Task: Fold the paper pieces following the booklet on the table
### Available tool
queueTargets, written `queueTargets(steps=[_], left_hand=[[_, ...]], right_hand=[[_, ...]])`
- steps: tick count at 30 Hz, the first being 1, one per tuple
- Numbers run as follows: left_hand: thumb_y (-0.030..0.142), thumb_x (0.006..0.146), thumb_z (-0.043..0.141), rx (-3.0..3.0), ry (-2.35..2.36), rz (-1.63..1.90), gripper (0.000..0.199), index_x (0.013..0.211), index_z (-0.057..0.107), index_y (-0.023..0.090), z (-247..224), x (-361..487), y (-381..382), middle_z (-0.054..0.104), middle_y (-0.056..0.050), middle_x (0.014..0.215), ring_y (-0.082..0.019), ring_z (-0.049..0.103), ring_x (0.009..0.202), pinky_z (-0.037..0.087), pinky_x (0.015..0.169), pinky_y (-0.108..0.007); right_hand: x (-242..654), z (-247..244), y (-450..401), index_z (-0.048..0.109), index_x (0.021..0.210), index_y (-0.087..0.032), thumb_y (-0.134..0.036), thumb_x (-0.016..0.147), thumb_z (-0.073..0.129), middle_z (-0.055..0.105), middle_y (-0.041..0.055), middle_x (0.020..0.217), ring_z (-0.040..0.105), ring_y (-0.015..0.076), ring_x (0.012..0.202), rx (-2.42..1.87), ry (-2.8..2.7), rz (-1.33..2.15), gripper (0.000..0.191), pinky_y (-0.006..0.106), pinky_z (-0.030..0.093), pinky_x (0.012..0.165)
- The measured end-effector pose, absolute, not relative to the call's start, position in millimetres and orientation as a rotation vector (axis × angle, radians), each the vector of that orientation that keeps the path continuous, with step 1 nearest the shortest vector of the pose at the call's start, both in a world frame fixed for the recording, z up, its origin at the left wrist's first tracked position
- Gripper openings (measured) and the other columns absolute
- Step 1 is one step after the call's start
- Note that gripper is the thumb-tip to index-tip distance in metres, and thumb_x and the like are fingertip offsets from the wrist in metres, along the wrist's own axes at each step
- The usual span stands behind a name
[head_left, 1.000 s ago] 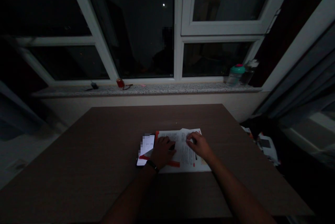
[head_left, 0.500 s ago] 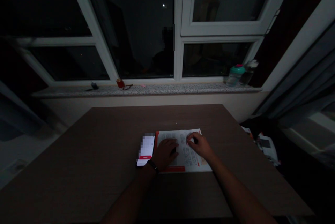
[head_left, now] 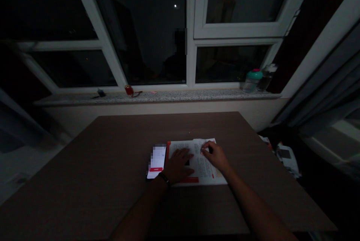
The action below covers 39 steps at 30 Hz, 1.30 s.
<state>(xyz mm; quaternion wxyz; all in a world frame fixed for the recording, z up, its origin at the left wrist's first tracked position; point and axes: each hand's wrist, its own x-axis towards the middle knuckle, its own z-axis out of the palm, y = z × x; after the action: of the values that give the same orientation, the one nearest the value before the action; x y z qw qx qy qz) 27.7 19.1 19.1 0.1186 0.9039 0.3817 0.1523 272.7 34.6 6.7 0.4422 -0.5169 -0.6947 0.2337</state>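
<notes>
A printed booklet with red edging lies on the brown table. My left hand, with a dark band at its wrist, rests flat on the booklet's left part, fingers spread. Over the right part, my right hand is closed in a pinch, thumb against fingertips. Whether a bit of paper or another small thing is between those fingers is too dim to make out. Just left of the booklet lies a phone with a lit screen, partly pixelated.
Beyond the table runs a speckled windowsill. On it stand a teal-lidded bottle, a clear bottle and a small red container. A white object sits low beside the table's right edge.
My left hand's fingers have spread and flattened on the booklet, the thumb moving down toward its lower edge. My right hand stays pinched in nearly the same place.
</notes>
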Motion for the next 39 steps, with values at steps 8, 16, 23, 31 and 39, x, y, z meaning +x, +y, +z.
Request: queueTargets(steps=[8, 16, 23, 31, 39], left_hand=[[0.060, 0.078, 0.068, 2.652, 1.062, 0.401, 0.072, 0.139, 0.046, 0.028, 17.1, 28.5, 18.4, 0.030, -0.010, 0.153, -0.033, 0.026, 0.141, 0.020, 0.114, -0.054], [0.059, 0.079, 0.067, 2.665, 1.044, 0.423, 0.072, 0.140, 0.044, 0.029, 15.9, 35.5, 16.0, 0.030, -0.009, 0.153, -0.034, 0.028, 0.139, 0.024, 0.112, -0.054], [0.046, 0.085, 0.064, 2.575, 0.938, 0.489, 0.079, 0.149, 0.024, 0.025, 22.0, 39.0, 13.3, 0.029, -0.010, 0.154, -0.029, 0.028, 0.140, 0.028, 0.113, -0.047], [0.031, 0.081, 0.068, 2.462, 0.906, 0.517, 0.087, 0.150, 0.016, 0.029, 26.6, 43.4, 11.6, 0.021, -0.009, 0.156, -0.029, 0.030, 0.138, 0.033, 0.111, -0.047], [0.027, 0.084, 0.064, 2.569, 0.912, 0.445, 0.073, 0.147, 0.028, 0.032, 25.9, 44.0, 10.2, 0.030, -0.010, 0.148, -0.028, 0.036, 0.132, 0.037, 0.108, -0.048]], right_hand=[[271.3, 11.7, 32.2, 0.061, 0.082, -0.021, -0.024, 0.081, 0.061, 0.065, 0.0031, 0.085, 0.061, 0.0199, 0.083, -1.312, -1.746, 0.507, 0.003, 0.033, 0.046, 0.079], [262.2, 10.3, 34.9, 0.062, 0.086, -0.023, -0.029, 0.082, 0.064, 0.069, 0.0039, 0.094, 0.064, 0.0212, 0.091, -1.148, -1.663, 0.678, 0.008, 0.036, 0.048, 0.085], [255.3, 10.0, 36.4, 0.062, 0.091, -0.023, -0.038, 0.081, 0.069, 0.069, 0.0067, 0.105, 0.063, 0.0241, 0.105, -0.880, -1.456, 1.031, 0.019, 0.040, 0.046, 0.095], [251.9, 15.5, 31.5, 0.061, 0.105, -0.025, -0.049, 0.090, 0.053, 0.064, 0.0064, 0.118, 0.057, 0.0248, 0.114, -0.770, -1.406, 1.196, 0.029, 0.040, 0.039, 0.102], [243.3, 19.3, 28.2, 0.058, 0.111, -0.025, -0.057, 0.092, 0.043, 0.061, 0.0092, 0.123, 0.053, 0.0258, 0.120, -0.767, -1.456, 1.137, 0.040, 0.042, 0.038, 0.104]])
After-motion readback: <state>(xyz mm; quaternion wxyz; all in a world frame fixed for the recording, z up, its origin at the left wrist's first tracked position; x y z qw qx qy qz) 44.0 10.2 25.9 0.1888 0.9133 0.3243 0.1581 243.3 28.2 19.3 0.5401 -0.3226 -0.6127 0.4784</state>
